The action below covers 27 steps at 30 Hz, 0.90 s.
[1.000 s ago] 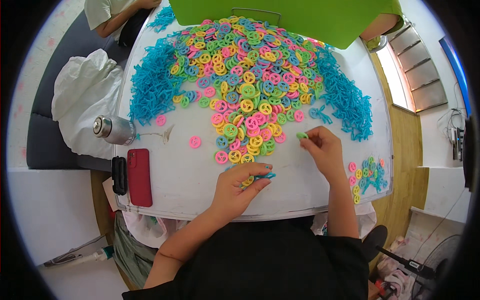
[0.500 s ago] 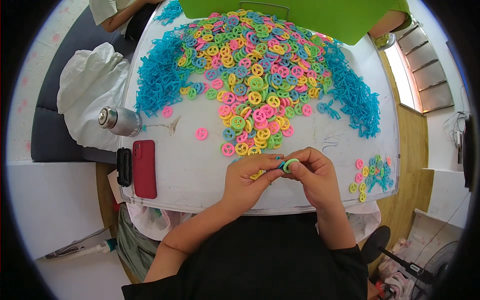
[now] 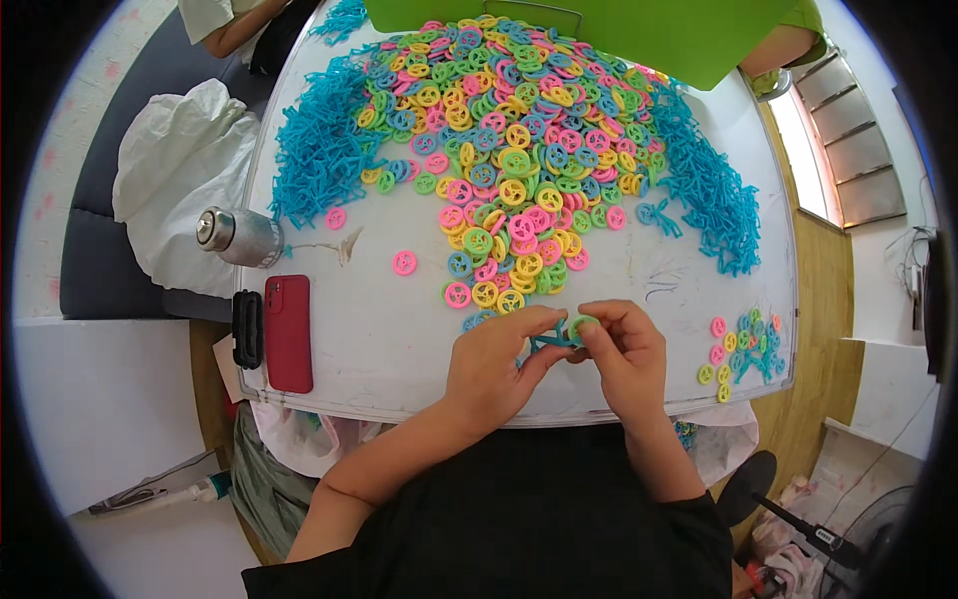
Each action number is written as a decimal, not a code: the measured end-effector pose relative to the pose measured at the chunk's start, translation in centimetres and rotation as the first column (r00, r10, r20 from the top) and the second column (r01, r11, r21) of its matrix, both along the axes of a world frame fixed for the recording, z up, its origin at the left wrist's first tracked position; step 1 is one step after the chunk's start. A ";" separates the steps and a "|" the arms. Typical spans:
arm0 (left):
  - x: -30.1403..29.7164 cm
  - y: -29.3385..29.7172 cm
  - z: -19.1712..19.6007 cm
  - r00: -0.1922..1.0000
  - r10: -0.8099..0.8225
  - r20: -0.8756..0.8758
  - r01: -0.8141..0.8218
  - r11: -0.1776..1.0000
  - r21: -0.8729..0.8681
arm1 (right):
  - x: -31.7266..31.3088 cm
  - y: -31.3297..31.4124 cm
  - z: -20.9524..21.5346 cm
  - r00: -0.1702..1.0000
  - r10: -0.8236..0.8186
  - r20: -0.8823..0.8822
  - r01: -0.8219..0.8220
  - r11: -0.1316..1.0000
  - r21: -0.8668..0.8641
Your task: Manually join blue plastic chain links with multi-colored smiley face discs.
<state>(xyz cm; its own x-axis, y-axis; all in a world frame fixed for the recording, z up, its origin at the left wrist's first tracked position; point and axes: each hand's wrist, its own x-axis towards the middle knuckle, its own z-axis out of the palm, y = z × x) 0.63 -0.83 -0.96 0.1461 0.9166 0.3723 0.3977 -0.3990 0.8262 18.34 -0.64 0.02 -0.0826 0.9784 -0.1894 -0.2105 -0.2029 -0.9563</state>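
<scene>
Near the front edge of the table, my left hand (image 3: 487,367) pinches a blue forked plastic piece (image 3: 550,339) between thumb and fingers. My right hand (image 3: 633,367) is closed on a small light-green spoked wheel (image 3: 578,327), held against the right end of the blue piece. Whether the wheel is fitted onto it, I cannot tell. Part of the blue piece is hidden by my left fingers. Just beyond my hands lies a big pile of pink, yellow, green and blue wheels (image 3: 514,160).
Heaps of blue forked pieces (image 3: 319,150) (image 3: 714,205) flank the wheels. Loose wheels and blue parts (image 3: 753,344) sit at the right edge. A metal flask (image 3: 239,238), a red phone (image 3: 288,334) and a black case (image 3: 247,329) stand left. A green bin (image 3: 599,35) and other people are beyond.
The blue piece has turned and shows more between my hands. My right fingers have shifted on the green wheel. A yellow wheel visible by my left fingers no longer shows.
</scene>
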 end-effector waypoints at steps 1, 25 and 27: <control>-0.1 0.0 0.1 1.000 0.002 0.000 -0.002 1.000 -0.002 | 0.3 -0.3 0.2 0.997 0.053 0.050 -0.055 0.998 0.031; -1.0 -0.1 1.8 0.965 -0.230 -0.122 0.241 0.967 0.086 | 4.6 1.6 0.7 0.953 0.293 -0.079 -0.303 0.913 -0.272; -1.8 -0.4 0.2 0.942 -0.264 -0.208 0.305 0.932 0.198 | 4.9 2.9 0.4 0.938 0.321 -0.130 -0.346 0.887 -0.306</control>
<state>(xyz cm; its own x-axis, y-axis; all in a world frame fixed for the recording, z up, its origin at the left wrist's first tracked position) -1.17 -1.23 -0.78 0.4695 0.7222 0.5080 0.3696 -0.6832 0.6298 23.24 2.26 0.47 -0.4188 0.7787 -0.4670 -0.1436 -0.5646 -0.8127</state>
